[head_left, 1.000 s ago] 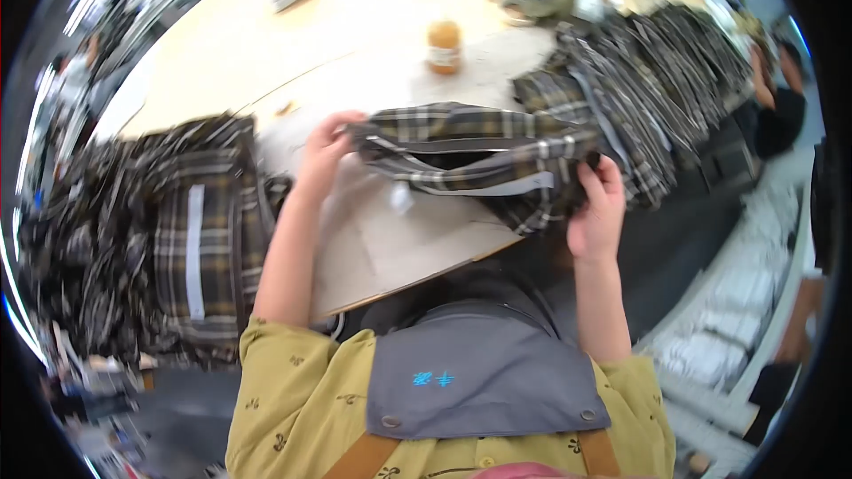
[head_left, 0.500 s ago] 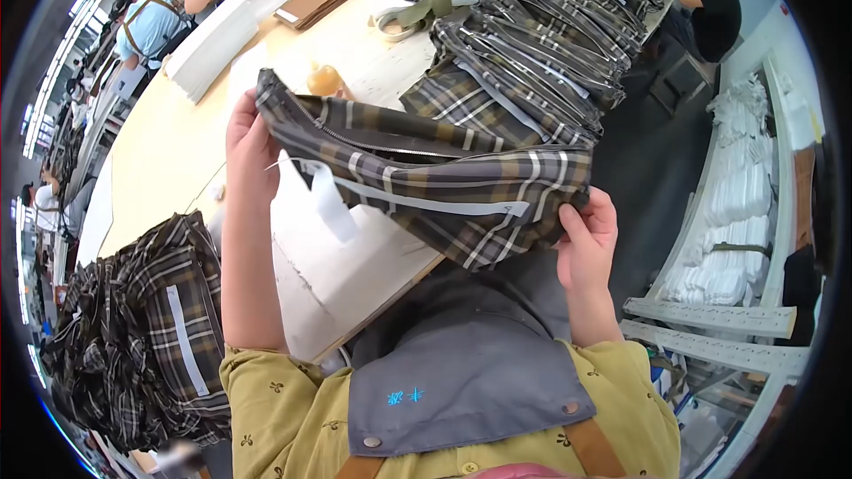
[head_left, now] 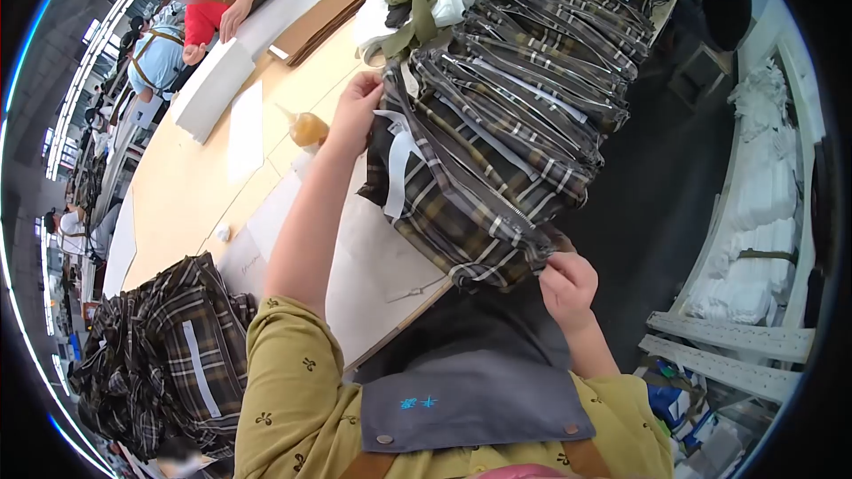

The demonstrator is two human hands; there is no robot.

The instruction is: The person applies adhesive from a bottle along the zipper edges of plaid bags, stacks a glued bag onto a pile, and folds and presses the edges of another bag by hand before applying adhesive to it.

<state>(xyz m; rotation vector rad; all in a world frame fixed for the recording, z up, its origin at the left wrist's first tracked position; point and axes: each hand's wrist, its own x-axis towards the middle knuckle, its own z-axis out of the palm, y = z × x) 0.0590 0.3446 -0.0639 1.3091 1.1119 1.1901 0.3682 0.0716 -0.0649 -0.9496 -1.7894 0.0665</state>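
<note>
Two bright blue Chinese characters (head_left: pixel 419 404) stand side by side on the grey apron bib (head_left: pixel 488 408); they look like 半源, though the first could be 丰. A short line of handwriting (head_left: pixel 253 263) runs across the pale paper (head_left: pixel 364 257) on the table, too faint to read. The small white tag (head_left: pixel 397 129) on the plaid garment (head_left: pixel 444 226) carries no legible text.
</note>
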